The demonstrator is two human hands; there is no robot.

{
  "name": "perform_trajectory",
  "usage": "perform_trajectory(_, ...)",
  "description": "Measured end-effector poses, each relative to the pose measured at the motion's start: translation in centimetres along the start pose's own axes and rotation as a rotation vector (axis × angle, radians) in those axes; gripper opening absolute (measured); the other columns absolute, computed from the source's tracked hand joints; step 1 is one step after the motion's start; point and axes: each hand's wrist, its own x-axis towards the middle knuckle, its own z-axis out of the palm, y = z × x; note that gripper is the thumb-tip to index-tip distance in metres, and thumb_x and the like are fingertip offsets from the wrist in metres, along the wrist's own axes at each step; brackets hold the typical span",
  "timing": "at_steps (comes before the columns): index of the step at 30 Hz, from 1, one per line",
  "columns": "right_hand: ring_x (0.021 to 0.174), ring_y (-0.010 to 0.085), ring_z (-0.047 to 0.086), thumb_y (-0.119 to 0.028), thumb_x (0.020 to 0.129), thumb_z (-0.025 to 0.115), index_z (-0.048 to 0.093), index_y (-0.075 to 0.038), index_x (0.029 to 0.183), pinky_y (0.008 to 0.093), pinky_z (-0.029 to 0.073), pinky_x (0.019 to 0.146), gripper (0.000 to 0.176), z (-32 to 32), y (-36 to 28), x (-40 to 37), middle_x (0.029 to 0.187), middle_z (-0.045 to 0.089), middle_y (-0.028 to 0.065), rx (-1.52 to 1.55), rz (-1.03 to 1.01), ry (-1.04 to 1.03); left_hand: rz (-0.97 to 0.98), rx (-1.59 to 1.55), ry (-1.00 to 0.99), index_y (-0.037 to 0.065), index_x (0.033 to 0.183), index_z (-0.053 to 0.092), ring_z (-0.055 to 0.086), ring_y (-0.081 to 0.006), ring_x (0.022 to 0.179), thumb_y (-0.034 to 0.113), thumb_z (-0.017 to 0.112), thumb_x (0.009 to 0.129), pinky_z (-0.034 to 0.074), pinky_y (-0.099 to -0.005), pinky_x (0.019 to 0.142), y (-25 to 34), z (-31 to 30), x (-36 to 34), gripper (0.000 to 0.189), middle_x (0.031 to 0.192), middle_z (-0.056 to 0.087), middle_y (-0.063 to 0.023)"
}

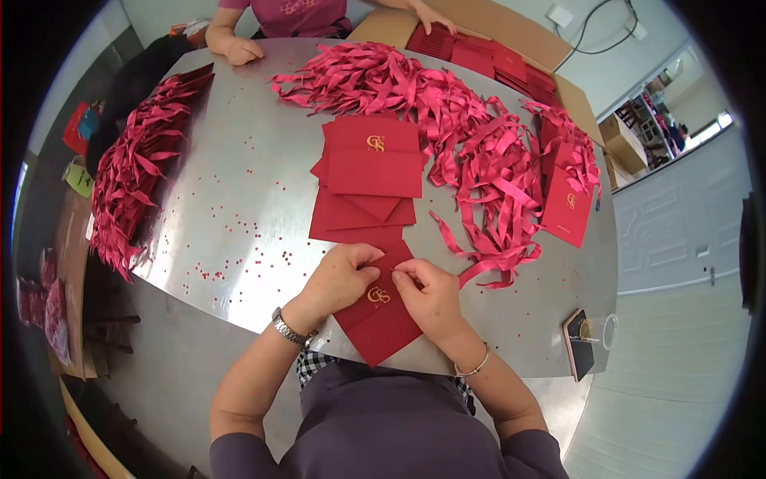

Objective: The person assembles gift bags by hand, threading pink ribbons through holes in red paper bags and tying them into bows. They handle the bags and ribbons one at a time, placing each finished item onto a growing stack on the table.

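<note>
A red folded card (378, 331) with a gold logo lies tilted at the table's near edge, below a stack of red cards (373, 156). My left hand (339, 279), with a metal watch on its wrist, rests on the card's upper left, fingers bent together. On the upper right of the same card is my right hand (431, 299), its thumb and index finger pinched at the card's surface; whatever is between them is too small to make out. Loose pink ribbons (499, 184) lie in a pile to the right of the stack.
Ribboned red bags (140, 172) line the table's left side. More stand at right (568, 195). A phone (578, 343) and clear cup (608, 331) sit at the right edge. Across the metal table (215, 172), a person (299, 16) reaches toward a cardboard box (578, 104).
</note>
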Motion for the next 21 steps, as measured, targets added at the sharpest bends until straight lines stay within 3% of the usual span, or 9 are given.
perform_trajectory(4,0.061,0.0111,0.061,-0.005,0.084,0.068,0.066,0.002,0.088,0.0247,0.049,0.057,0.008,0.3,0.0,0.3,0.071,0.067,0.0086,0.015,0.056,-0.017,0.048,-0.044,0.025,-0.004,0.107,0.066,0.068,-0.0256,0.089,0.004,0.061,0.084,0.051,-0.0330,0.081,-1.3,0.3,-0.1,0.025,0.096,0.070,-0.0178)
perform_trajectory(6,0.061,0.0256,0.065,-0.007,0.082,0.068,0.065,-0.001,0.086,0.0330,0.050,0.055,0.008,0.5,-0.2,0.4,0.073,0.066,0.0138,0.042,0.131,-0.022,0.035,-0.007,-0.004,-0.004,0.108,0.065,0.068,-0.0267,0.089,0.004,0.062,0.083,0.051,-0.0334,0.080,-0.8,0.2,-0.3,0.026,0.097,0.069,-0.0192)
perform_trajectory(7,0.061,0.0256,0.065,-0.007,0.082,0.068,0.065,-0.001,0.086,0.0330,0.050,0.055,0.008,0.6,-0.2,0.5,0.073,0.066,0.0138,0.040,0.130,-0.026,0.034,-0.011,-0.001,-0.004,0.108,0.065,0.068,-0.0267,0.089,0.004,0.062,0.083,0.051,-0.0334,0.080,-1.0,0.3,-0.3,0.026,0.097,0.069,-0.0192)
perform_trajectory(10,0.060,0.0259,0.064,-0.009,0.082,0.067,0.062,-0.001,0.081,0.0353,0.050,0.054,0.009,1.0,-0.2,0.7,0.070,0.064,0.0133,-0.048,0.006,0.001,0.123,0.011,0.066,-0.004,0.108,0.064,0.068,-0.0287,0.089,0.004,0.062,0.082,0.052,-0.0338,0.079,-1.6,0.6,-0.5,0.027,0.097,0.068,-0.0206)
perform_trajectory(12,0.058,0.0284,0.062,-0.011,0.082,0.065,0.058,-0.002,0.078,0.0385,0.051,0.053,0.012,1.1,-0.4,1.0,0.066,0.060,0.0125,-0.456,-0.321,-0.009,0.117,0.042,0.057,-0.003,0.109,0.065,0.067,-0.0321,0.090,0.005,0.061,0.082,0.052,-0.0362,0.079,-1.5,0.6,-0.6,0.029,0.098,0.067,-0.0216)
perform_trajectory(16,0.059,0.0324,0.061,-0.013,0.082,0.064,0.056,-0.004,0.076,0.0425,0.051,0.055,0.013,1.2,-0.5,1.7,0.065,0.058,0.0129,-0.621,-0.393,-0.144,0.195,0.092,0.093,-0.001,0.110,0.064,0.066,-0.0360,0.090,0.007,0.060,0.082,0.052,-0.0400,0.079,-2.6,0.7,-0.3,0.030,0.098,0.067,-0.0220)
perform_trajectory(19,0.061,0.0344,0.061,-0.012,0.081,0.063,0.056,-0.004,0.076,0.0435,0.051,0.056,0.011,1.3,-0.4,2.4,0.067,0.059,0.0142,-0.467,-0.272,-0.166,0.232,0.130,0.109,0.000,0.109,0.064,0.065,-0.0385,0.088,0.008,0.059,0.082,0.052,-0.0433,0.078,-2.6,0.7,-0.3,0.029,0.095,0.067,-0.0218)
perform_trajectory(21,0.063,0.0342,0.062,-0.009,0.080,0.064,0.059,-0.003,0.077,0.0447,0.049,0.057,0.009,1.3,-0.4,2.4,0.068,0.061,0.0165,-0.214,-0.034,-0.142,0.214,0.215,0.125,0.001,0.106,0.063,0.064,-0.0394,0.085,0.009,0.058,0.082,0.051,-0.0458,0.075,-2.2,0.8,-0.5,0.026,0.092,0.067,-0.0205)
